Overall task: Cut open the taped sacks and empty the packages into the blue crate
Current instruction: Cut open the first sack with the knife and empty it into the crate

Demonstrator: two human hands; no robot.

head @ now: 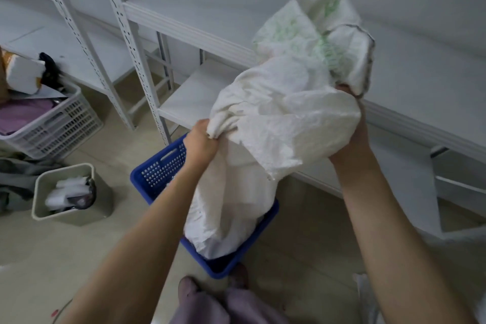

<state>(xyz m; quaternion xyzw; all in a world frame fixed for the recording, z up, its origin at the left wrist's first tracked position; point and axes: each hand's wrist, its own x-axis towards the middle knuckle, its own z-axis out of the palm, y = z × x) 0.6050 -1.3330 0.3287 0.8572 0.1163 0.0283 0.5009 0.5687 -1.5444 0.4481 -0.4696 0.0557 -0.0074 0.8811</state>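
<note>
A single wide-angle view looks from the person's head, forward and steeply down along both forearms. It sits close: the left hand (201,139) and right hand (359,127) fill mid-frame with the sack (284,113). The blue crate (157,168) lies just below them, and the white shelving (210,16) bends across the top.

I see tan floor (52,258): blue crate (157,166) at 7 o'clock, grey bin (79,216) at 8, white basket (60,126) at 9, rack legs (142,79) at 10.
</note>
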